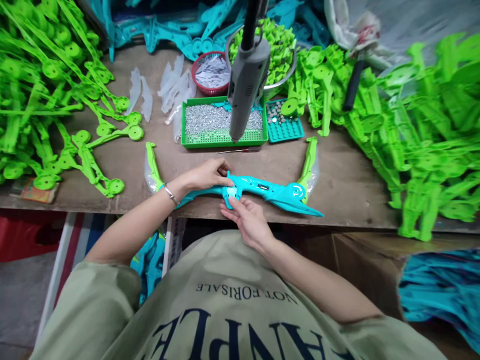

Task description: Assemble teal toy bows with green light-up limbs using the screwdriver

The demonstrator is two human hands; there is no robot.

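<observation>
Blue plastic part (279, 191) lies at table (345, 185) edge right in front of u, long axis L–R. Ur L hand (204, 175) pinches top of its mid block, R hand (253, 220) thumb-and-fingers on the bottom; both abt equally near. L end partly hidden by ur forearm; R fingertips prob. underneath, hard to tell.

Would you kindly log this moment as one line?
left hand: on blue part, far side; right hand: on it, near side; green tray beyond: small metal pieces
</observation>
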